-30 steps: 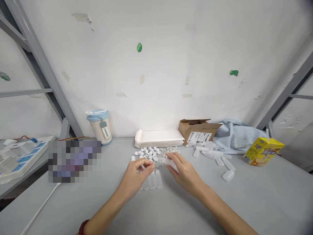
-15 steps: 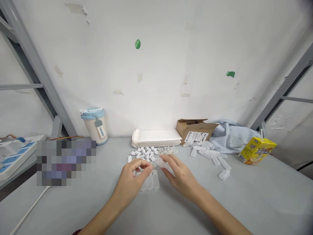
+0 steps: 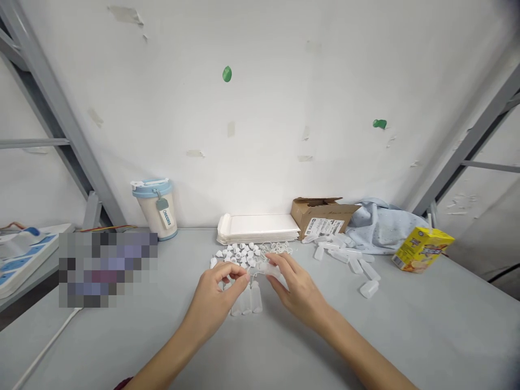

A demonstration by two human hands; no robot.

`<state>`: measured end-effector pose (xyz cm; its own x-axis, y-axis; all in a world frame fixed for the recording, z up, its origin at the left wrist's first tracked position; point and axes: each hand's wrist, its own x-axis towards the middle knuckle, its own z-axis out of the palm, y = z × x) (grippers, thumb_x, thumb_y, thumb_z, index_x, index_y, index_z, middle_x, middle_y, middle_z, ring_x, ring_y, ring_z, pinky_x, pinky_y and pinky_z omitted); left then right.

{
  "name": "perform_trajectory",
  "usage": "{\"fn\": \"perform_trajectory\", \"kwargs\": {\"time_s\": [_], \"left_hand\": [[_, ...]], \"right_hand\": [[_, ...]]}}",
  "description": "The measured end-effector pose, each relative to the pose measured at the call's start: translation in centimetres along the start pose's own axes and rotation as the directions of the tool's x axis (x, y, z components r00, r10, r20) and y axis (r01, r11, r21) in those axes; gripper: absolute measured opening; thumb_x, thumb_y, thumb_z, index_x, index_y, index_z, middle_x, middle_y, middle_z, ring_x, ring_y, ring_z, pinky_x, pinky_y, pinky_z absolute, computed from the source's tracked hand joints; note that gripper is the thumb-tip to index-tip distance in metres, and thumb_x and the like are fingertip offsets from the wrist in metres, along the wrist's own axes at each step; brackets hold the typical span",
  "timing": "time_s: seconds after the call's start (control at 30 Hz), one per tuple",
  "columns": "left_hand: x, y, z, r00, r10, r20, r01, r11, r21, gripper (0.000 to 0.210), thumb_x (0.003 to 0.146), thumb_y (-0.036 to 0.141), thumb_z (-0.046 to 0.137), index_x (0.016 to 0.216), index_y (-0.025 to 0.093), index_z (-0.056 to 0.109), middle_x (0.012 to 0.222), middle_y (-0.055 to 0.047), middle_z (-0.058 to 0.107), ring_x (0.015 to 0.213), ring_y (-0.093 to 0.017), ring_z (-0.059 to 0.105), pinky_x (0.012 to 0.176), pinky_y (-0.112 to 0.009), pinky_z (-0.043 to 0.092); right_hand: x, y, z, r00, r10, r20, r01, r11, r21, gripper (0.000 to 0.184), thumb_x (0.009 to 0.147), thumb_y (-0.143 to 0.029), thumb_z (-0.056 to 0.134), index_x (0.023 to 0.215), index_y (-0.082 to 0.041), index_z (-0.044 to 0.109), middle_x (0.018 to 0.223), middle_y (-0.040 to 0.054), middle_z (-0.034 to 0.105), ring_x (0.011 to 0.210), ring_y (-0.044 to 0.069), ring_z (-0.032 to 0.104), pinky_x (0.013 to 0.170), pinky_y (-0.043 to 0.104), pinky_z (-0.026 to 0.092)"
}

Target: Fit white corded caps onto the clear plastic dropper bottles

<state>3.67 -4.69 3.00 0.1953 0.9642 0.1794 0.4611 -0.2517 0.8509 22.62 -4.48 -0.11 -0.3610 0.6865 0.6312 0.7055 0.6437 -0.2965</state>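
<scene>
Translucent plastic bottle (image 3: 267, 269), one, centre frame: in my right grip (image 3: 299, 288). Left grip (image 3: 216, 291): pinched narrow, contents indiscernible to me. Below: bottle row (image 3: 256, 299), seemingly set aside. Above: white caps (image 3: 244, 252), pale loops (image 3: 280, 247), apparently outstanding. Centre-right, bench (image 3: 410, 330): loose bottles (image 3: 356, 265), likewise.

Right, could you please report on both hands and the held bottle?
Right hand: grip on translucent bottle. Left hand: pinched near it, contents unclear. Loose white caps close beyond left hand.
</scene>
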Motion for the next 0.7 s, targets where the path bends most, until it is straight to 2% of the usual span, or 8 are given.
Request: {"fn": "perform_trajectory", "kwargs": {"time_s": [0.33, 0.57, 0.7], "left_hand": [[0.1, -0.1, 0.5, 0.995, 0.015, 0.1, -0.023, 0.997, 0.08, 0.021, 0.077, 0.035, 0.05, 0.065, 0.021, 0.059, 0.071, 0.002, 0.06, 0.072, -0.017, 0.051, 0.069, -0.028, 0.038], [-0.2, -0.1, 0.8, 0.997, 0.052, 0.06, -0.055, 0.997, 0.048, 0.021, 0.082, 0.04, 0.047, 0.084, 0.023, 0.059, 0.077, 0.002, 0.058, 0.075, -0.017, 0.051, 0.064, -0.026, 0.039], [-0.3, -0.2, 0.8, 0.992, 0.105, 0.075, -0.109, 0.993, 0.051, 0.019, 0.082, 0.038, 0.049, 0.084, 0.025, 0.062, 0.079, 0.001, 0.061, 0.079, -0.017, 0.052, 0.066, -0.026, 0.04]], "right_hand": [[-0.1, -0.5, 0.1, 0.998, -0.064, -0.004, 0.064, 0.998, 0.01, 0.031, 0.087, -0.011, 0.042, 0.116, -0.02, 0.044, 0.098, 0.011, 0.054, 0.085, 0.018, 0.057, 0.068, 0.031, 0.053], [-0.2, -1.2, 0.0, 0.995, -0.099, 0.015, 0.098, 0.994, 0.04, 0.029, 0.086, -0.01, 0.043, 0.113, -0.019, 0.047, 0.096, 0.0102, 0.054, 0.081, 0.016, 0.057, 0.066, 0.028, 0.052], [-0.2, -1.5, 0.0, 0.992, -0.128, -0.009, 0.128, 0.99, 0.06, 0.029, 0.086, -0.009, 0.042, 0.113, -0.018, 0.048, 0.094, 0.0102, 0.055, 0.083, 0.017, 0.056, 0.066, 0.027, 0.051]]}}
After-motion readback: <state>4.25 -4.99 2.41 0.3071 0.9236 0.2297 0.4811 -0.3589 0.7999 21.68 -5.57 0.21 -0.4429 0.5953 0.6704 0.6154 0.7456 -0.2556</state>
